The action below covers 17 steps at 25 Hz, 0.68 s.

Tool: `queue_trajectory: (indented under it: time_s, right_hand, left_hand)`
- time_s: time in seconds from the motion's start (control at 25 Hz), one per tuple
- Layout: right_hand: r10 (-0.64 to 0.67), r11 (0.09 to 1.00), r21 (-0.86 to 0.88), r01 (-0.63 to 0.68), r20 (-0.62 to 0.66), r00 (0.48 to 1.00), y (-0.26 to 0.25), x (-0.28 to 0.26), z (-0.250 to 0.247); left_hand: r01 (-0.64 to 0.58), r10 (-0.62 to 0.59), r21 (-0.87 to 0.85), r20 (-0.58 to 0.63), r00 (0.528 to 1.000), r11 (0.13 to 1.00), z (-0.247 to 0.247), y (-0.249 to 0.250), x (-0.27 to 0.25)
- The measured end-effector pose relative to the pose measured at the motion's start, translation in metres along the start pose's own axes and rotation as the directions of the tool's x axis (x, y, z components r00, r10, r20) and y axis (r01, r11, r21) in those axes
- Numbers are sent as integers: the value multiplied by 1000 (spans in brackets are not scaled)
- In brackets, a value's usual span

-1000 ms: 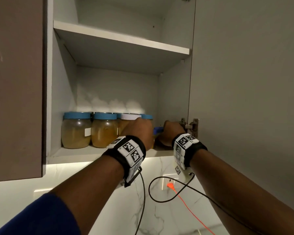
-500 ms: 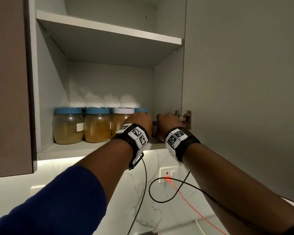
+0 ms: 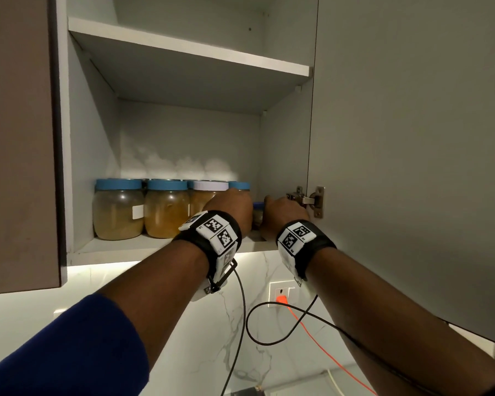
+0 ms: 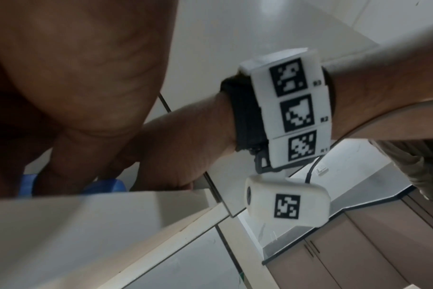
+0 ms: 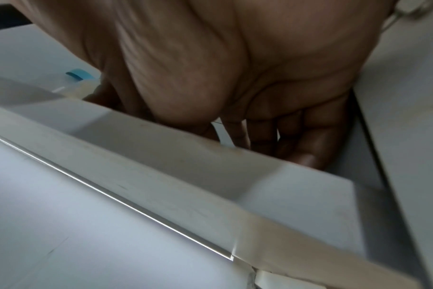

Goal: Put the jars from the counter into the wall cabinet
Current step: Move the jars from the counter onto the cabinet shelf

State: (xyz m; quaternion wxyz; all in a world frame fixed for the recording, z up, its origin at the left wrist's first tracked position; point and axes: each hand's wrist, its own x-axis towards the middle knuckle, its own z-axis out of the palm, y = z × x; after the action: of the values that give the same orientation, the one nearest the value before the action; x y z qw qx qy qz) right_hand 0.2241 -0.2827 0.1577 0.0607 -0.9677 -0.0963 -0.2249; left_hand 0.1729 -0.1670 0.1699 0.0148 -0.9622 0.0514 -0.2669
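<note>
The wall cabinet stands open, and several amber-filled jars with blue lids (image 3: 117,210) and one with a white lid (image 3: 210,185) line its lower shelf (image 3: 120,248). A small blue-lidded jar (image 3: 258,214) stands at the shelf's right end between my hands. My left hand (image 3: 232,207) reaches in from the left; in the left wrist view its fingers (image 4: 69,156) curl down over the blue lid (image 4: 104,185). My right hand (image 3: 283,215) is just right of the jar, its fingers (image 5: 272,136) pointing straight down behind the shelf edge. The jar's body is mostly hidden.
The open cabinet door (image 3: 412,167) hangs close on the right, its hinge (image 3: 309,200) by my right hand. A closed brown door (image 3: 17,138) flanks the left. The upper shelf (image 3: 183,50) holds nothing I can see. Below, a wall socket (image 3: 280,292) has an orange cable (image 3: 312,330) plugged in.
Both hands stay at the right end of the lower shelf around the small jar. My view has shifted, so the cabinet sits further right in the frame.
</note>
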Motion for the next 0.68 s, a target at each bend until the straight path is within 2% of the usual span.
queue_trajectory:
  time_s: [0.08, 0.16, 0.2, 0.28, 0.32, 0.36, 0.4, 0.44, 0.48, 0.52, 0.56, 0.6, 0.68]
  right_hand:
    - [-10, 998, 58, 12, -36, 999, 1, -12, -4]
    - [-59, 992, 100, 78, -183, 981, 4, -37, -7]
    - [-84, 984, 129, 127, -298, 951, 8, -53, -6]
    - [-105, 938, 236, 253, -503, 858, 14, -95, 8]
    - [-101, 903, 299, 308, -550, 829, 18, -116, 21]
    - [-97, 870, 363, 333, -536, 839, 22, -138, 44]
    - [-96, 853, 410, 323, -485, 869, 27, -157, 71]
    - [-96, 853, 445, 273, -379, 920, 32, -179, 107]
    - [-97, 866, 459, 200, -238, 966, 37, -203, 148]
    - [-91, 879, 460, 125, -95, 991, 44, -226, 188]
    - [-78, 888, 458, 37, 72, 994, 50, -257, 230]
    - [-58, 895, 443, -49, 224, 973, 57, -281, 267]
    - [-17, 909, 367, -195, 502, 865, 67, -334, 326]
  left_hand:
    - [-6, 4, -70, -28, 1000, 998, -3, -3, -18]
    - [-44, 18, -169, -155, 988, 985, -1, -9, -48]
    - [-90, 30, -197, -292, 956, 976, 3, -13, -67]
    - [-209, 50, -250, -524, 851, 945, 21, -24, -114]
    - [-250, 45, -294, -561, 826, 923, 38, -31, -136]
    - [-242, 27, -339, -532, 846, 909, 69, -40, -160]
    - [-180, -12, -389, -442, 897, 903, 99, -48, -182]
    - [-63, -62, -436, -267, 962, 898, 140, -57, -208]
    - [85, -114, -453, -39, 993, 888, 182, -64, -240]
    - [216, -144, -419, 195, 970, 882, 221, -71, -270]
    - [334, -171, -362, 413, 895, 870, 258, -75, -310]
    - [420, -198, -295, 563, 802, 858, 292, -81, -343]
    - [539, -222, -198, 756, 616, 819, 341, -85, -414]
